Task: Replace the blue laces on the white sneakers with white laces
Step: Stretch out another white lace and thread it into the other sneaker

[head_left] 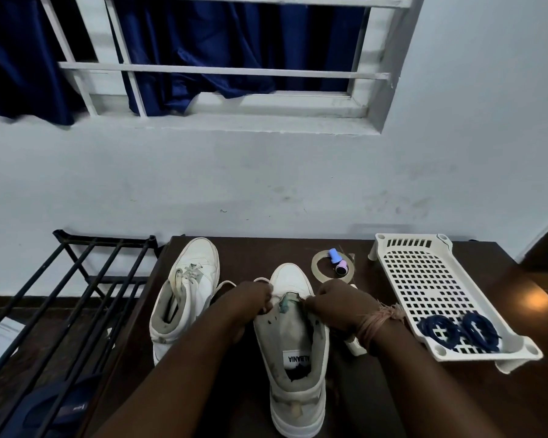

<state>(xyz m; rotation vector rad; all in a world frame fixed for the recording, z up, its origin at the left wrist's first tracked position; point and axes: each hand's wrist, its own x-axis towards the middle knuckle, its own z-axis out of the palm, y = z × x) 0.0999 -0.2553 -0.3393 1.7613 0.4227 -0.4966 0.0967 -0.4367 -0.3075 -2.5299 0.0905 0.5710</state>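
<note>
On the dark brown wooden table (393,406), the left white high-top sneaker (184,298) already wears pale laces. Both coiled dark blue laces (459,328) lie in the white perforated plastic tray (424,279), so removal looks done. The near white high-top sneaker (293,352) is just being threaded: the left hand (250,303) and right hand (342,306) curl at its lowest eyelets, probably pinching a thin white lace (227,283), though the fingertips are hidden.

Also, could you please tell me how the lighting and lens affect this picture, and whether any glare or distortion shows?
Head view: dim, bluish light; a warm glare spot on the dark table at right; wide-angle bending curves the window frame and the wall edge; the hands over the sneaker look slightly soft.
</note>
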